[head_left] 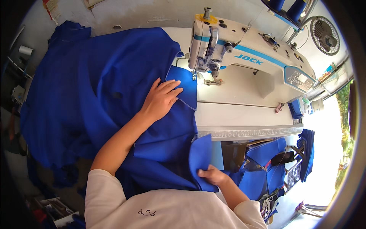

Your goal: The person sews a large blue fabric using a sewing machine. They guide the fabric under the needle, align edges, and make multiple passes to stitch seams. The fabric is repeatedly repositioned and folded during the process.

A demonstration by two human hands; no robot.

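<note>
A large piece of blue fabric (114, 80) covers the left of the sewing table and drapes down over its front edge into my lap. My left hand (162, 98) lies on it with fingers stretched out, just left of the lit needle area. Under the presser foot (195, 75) of a white sewing machine (244, 57), the fabric's right edge sits by the needle. Lower down, my right hand (213, 175) pinches the hanging fabric near a raised flap, its thumb on the near side. The fingers behind the cloth are partly hidden.
A printed ruler strip (248, 132) runs along the table's front edge. Below to the right are stacked blue cloth pieces (255, 183) and a dark phone-like object (282, 158). Thread cones (295, 9) and a small fan (325, 35) stand at the upper right.
</note>
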